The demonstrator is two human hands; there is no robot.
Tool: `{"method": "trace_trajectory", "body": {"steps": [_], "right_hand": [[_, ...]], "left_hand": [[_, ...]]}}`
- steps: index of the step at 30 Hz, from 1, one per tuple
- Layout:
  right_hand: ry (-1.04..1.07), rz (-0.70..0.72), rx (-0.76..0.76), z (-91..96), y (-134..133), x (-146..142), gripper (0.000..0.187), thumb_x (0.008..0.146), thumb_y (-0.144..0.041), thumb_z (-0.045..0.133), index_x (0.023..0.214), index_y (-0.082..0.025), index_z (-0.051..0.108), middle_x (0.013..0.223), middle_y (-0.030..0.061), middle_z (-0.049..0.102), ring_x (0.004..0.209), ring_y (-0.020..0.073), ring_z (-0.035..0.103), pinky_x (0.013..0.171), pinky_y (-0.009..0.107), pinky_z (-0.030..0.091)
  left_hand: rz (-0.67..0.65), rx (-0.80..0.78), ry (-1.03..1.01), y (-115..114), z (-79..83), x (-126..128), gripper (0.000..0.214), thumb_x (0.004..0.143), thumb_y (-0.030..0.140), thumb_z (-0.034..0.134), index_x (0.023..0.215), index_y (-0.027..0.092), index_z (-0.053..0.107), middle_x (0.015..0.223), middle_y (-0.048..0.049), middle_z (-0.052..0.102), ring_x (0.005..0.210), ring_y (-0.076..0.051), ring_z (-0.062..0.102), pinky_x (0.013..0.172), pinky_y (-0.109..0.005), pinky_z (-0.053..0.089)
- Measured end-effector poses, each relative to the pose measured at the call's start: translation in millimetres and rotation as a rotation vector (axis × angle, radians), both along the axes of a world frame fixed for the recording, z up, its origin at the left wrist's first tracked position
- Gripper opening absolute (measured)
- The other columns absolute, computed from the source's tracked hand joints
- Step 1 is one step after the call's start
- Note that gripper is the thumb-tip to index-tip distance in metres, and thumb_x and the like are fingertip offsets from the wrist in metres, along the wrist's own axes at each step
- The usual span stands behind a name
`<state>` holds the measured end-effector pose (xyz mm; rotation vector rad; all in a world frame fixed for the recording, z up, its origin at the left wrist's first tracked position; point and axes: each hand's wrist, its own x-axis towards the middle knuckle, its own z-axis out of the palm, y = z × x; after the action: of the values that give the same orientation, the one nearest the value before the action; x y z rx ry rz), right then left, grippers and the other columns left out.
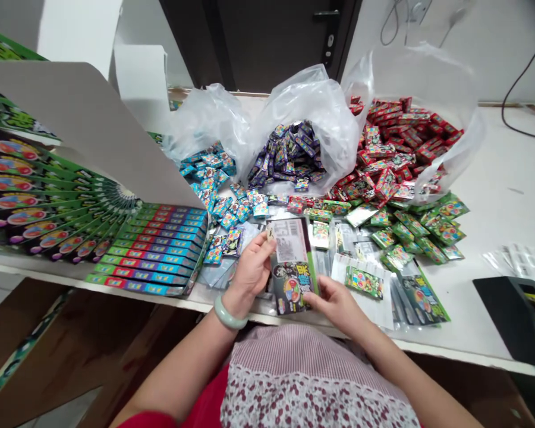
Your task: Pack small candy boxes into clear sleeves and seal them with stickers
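Probably best with a light, even grip, to avoid creasing the packet [292, 288]: left hand [251, 268] closed, thumb and fingers pinching its upper left edge; packet between hands, above the table's [494, 205] front; right hand [339, 303] half-curled, gripping its lower right edge.

White table [485, 238], green boxes [446, 230], plastic bags [341, 113], open carton [89, 119]
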<state>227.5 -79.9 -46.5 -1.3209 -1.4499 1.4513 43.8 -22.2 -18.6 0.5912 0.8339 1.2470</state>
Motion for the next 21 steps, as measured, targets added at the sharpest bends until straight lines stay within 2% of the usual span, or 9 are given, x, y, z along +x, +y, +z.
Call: {"method": "trace_trajectory", "body": {"steps": [3, 5, 7, 8, 10, 13, 16, 19, 21], "right_hand": [[0.008, -0.022, -0.125, -11.0, -17, 2, 0.028, 0.073, -0.043, 0.07, 0.069, -0.021, 0.053, 0.06, -0.0032, 0.053, 0.056, 0.0135, 0.048, 0.055, 0.028, 0.042], [0.099, 0.044, -0.203, -8.4, -20, 5, 0.027, 0.071, -0.044, 0.072, 0.077, -0.021, 0.058, 0.07, 0.0, 0.062, 0.065, 0.0176, 0.057, 0.064, 0.033, 0.048], [0.191, 0.133, -0.231, 4.0, -15, 9, 0.029, 0.072, -0.041, 0.072, 0.09, -0.022, 0.061, 0.089, 0.0045, 0.069, 0.083, 0.0227, 0.063, 0.077, 0.04, 0.051], [0.211, 0.138, -0.2, 12.7, -10, 12, 0.033, 0.072, -0.039, 0.073, 0.098, -0.023, 0.06, 0.099, 0.0064, 0.069, 0.092, 0.0244, 0.063, 0.083, 0.041, 0.05], [0.186, 0.031, -0.058, 30.6, 2, 18, 0.045, 0.072, -0.033, 0.074, 0.111, -0.025, 0.054, 0.109, 0.0086, 0.066, 0.101, 0.0245, 0.062, 0.085, 0.039, 0.05], [0.153, -0.171, 0.095, 45.8, 19, 21, 0.055, 0.074, -0.03, 0.072, 0.12, -0.026, 0.042, 0.087, 0.0018, 0.064, 0.08, 0.0182, 0.063, 0.072, 0.033, 0.051], [0.216, -0.215, 0.105, 41.8, 23, 16, 0.054, 0.077, -0.031, 0.069, 0.121, -0.028, 0.038, 0.07, -0.0062, 0.058, 0.062, 0.0133, 0.058, 0.063, 0.03, 0.051], [0.183, -0.236, 0.139, 31.8, 18, 12, 0.058, 0.074, -0.032, 0.072, 0.122, -0.03, 0.039, 0.079, -0.0033, 0.063, 0.067, 0.0142, 0.06, 0.065, 0.031, 0.052], [0.115, -0.21, 0.155, 29.1, 15, 14, 0.055, 0.075, -0.033, 0.072, 0.122, -0.03, 0.043, 0.085, -0.0009, 0.065, 0.07, 0.015, 0.061, 0.067, 0.033, 0.053]], "left_hand": [[-0.115, -0.025, -0.01, -6, -2.4, -1, 0.036, 0.072, 0.029, 0.079, 0.102, 0.014, 0.066, 0.094, -0.0062, 0.074, 0.083, -0.018, 0.07, 0.077, -0.027, 0.055], [-0.123, -0.013, 0.035, -10, -3.4, 0, 0.036, 0.074, 0.031, 0.077, 0.104, 0.015, 0.066, 0.095, -0.0068, 0.074, 0.085, -0.019, 0.07, 0.077, -0.028, 0.055], [-0.101, 0.018, 0.115, -15, -3.7, 4, 0.034, 0.076, 0.031, 0.075, 0.105, 0.015, 0.065, 0.096, -0.0068, 0.074, 0.088, -0.018, 0.069, 0.08, -0.028, 0.054], [-0.092, 0.038, 0.155, -18, -3.5, 6, 0.033, 0.077, 0.031, 0.074, 0.106, 0.016, 0.065, 0.097, -0.0067, 0.074, 0.09, -0.018, 0.068, 0.082, -0.028, 0.053], [-0.097, 0.071, 0.207, -22, -2.6, 9, 0.032, 0.078, 0.03, 0.073, 0.107, 0.017, 0.065, 0.099, -0.0064, 0.073, 0.091, -0.017, 0.067, 0.084, -0.028, 0.052], [-0.173, 0.062, 0.176, -27, -1.1, 10, 0.032, 0.077, 0.032, 0.074, 0.104, 0.016, 0.067, 0.093, -0.0062, 0.073, 0.082, -0.015, 0.067, 0.08, -0.026, 0.053], [-0.213, 0.011, 0.088, -31, -2.0, 6, 0.043, 0.076, 0.032, 0.075, 0.116, 0.019, 0.062, 0.079, -0.0013, 0.07, 0.067, -0.011, 0.064, 0.069, -0.023, 0.053], [-0.2, 0.062, 0.11, -31, -2.7, 0, 0.068, 0.079, 0.026, 0.073, 0.139, 0.03, 0.041, 0.08, 0.0023, 0.068, 0.069, -0.01, 0.063, 0.069, -0.022, 0.053], [-0.234, 0.123, 0.181, -30, -0.9, -5, 0.069, 0.08, 0.024, 0.071, 0.14, 0.031, 0.038, 0.088, 0.0001, 0.068, 0.075, -0.011, 0.064, 0.074, -0.024, 0.053]]}}
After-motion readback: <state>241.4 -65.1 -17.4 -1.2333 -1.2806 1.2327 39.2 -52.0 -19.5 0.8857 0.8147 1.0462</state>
